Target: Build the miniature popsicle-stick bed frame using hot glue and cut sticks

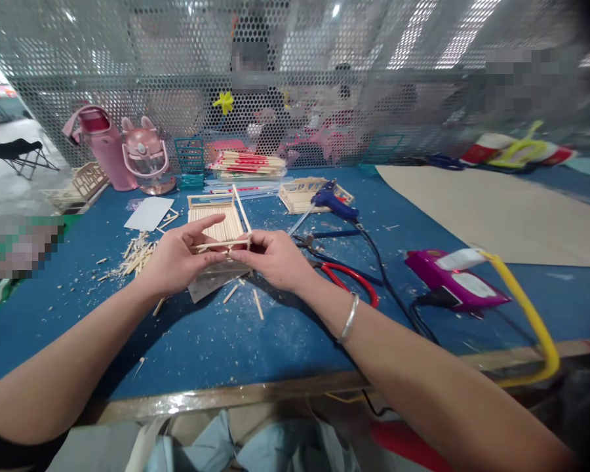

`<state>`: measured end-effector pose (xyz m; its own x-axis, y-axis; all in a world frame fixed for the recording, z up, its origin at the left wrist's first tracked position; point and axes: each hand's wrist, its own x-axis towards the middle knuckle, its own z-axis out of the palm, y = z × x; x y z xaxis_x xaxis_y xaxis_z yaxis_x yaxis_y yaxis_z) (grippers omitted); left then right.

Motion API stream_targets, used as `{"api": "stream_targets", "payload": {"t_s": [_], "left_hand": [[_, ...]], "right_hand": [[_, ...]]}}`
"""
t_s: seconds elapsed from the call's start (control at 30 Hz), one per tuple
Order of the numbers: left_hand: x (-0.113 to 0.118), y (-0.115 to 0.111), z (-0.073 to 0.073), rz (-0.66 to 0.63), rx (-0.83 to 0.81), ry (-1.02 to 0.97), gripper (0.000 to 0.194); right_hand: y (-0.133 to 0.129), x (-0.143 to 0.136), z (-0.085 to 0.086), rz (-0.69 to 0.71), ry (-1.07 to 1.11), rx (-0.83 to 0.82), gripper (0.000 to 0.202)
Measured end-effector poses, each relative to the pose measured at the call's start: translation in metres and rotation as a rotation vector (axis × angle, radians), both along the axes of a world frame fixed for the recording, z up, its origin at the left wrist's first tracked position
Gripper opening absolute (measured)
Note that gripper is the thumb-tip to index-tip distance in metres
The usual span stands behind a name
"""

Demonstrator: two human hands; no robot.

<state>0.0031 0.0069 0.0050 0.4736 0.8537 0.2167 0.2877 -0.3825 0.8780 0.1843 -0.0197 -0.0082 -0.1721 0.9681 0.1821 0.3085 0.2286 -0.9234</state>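
Both my hands are on a small frame of pale wooden sticks (216, 223), with a slatted floor, a low rail and a taller stick leaning up at its right corner. My left hand (177, 255) pinches the near rail between thumb and fingers, its index finger stretched out above the slats. At the near right corner, my right hand (275, 257) grips the frame with thumb and fingertips. A clear plastic sheet (209, 283) lies beneath it. To the left is a pile of cut stick pieces (140, 257).
A blue glue gun (337, 202) rests by another stick frame (295, 196). Red-handled pliers (356, 282) lie right of my hands, near a purple device (457, 282). Bottles (150, 160) and bundled sticks (248, 164) stand at the back, before a perforated screen (314, 78).
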Motion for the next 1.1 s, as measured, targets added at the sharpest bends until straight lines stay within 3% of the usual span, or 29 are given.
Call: {"api": "stream_targets", "payload": {"t_s": [0.1,0.2,0.27,0.3,0.33,0.37,0.43,0.53,0.63,0.73,0.93,1.1], "left_hand": [[-0.004,0.004,0.002,-0.045,0.089,0.088,0.068],[-0.012,-0.008,0.012,0.068,0.419,0.184,0.071],[-0.017,-0.026,0.019,0.238,0.617,0.169,0.049],[-0.019,-0.037,0.02,0.232,0.65,0.2,0.032],[-0.02,-0.046,0.019,0.108,0.64,0.28,0.016],[-0.02,-0.054,0.015,-0.061,0.621,0.375,0.013],[-0.018,-0.063,0.004,-0.2,0.608,0.604,0.023],[-0.014,-0.057,-0.014,-0.085,0.663,0.783,0.033],[-0.01,-0.045,-0.021,-0.041,0.638,0.865,0.034],[-0.01,-0.038,-0.017,0.003,0.62,0.881,0.037],[-0.013,-0.028,-0.013,0.035,0.405,0.788,0.048],[-0.018,-0.023,-0.008,0.081,0.462,0.746,0.042]], "right_hand": [[0.0,-0.002,0.0,-0.01,0.027,0.013,0.012],[0.0,-0.002,0.004,-0.07,0.055,0.047,0.011],[0.001,0.0,0.008,-0.119,0.051,0.07,0.011],[0.001,0.001,0.009,-0.134,0.043,0.076,0.011],[0.002,0.002,0.011,-0.141,0.035,0.079,0.011],[0.002,0.003,0.012,-0.144,0.034,0.083,0.012],[0.003,0.005,0.014,-0.145,0.041,0.089,0.015],[0.004,0.006,0.015,-0.142,0.081,0.092,0.021],[0.007,0.008,0.015,-0.164,0.131,0.11,0.025],[0.011,0.012,0.015,-0.185,0.18,0.132,0.026],[0.011,0.026,0.023,-0.248,0.259,0.193,0.021],[0.011,0.039,0.03,-0.29,0.354,0.214,0.026]]}}
